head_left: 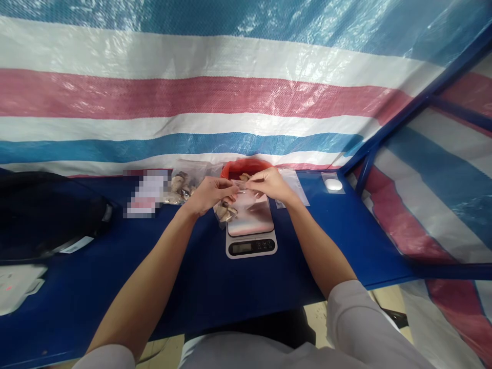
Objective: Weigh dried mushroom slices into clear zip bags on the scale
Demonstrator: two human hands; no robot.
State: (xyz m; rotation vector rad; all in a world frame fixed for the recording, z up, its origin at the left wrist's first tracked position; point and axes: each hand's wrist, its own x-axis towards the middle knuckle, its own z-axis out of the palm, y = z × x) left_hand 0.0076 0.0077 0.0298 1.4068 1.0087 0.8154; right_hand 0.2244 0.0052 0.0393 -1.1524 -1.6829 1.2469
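Note:
My left hand [212,195] is closed in a pinch on the upper edge of a small clear plastic bag [225,213]. Pale brown pieces that look like dried mushrooms lie in its bottom. At the other end of that edge, the fingers of my right hand [270,183] pinch the plastic. The bag hangs over the left side of a white kitchen scale [251,248]; whether it touches the shiny plate cannot be made out. Behind my hands an open red bag [246,164] shows similar pieces, partly hidden.
Filled clear bags [180,183] lie to the left, near a blurred paper [148,193]. Flat clear bags [295,185] and a small bag with a white object [333,184] are to the right. A black bag [49,215] sits far left on the blue table [200,287].

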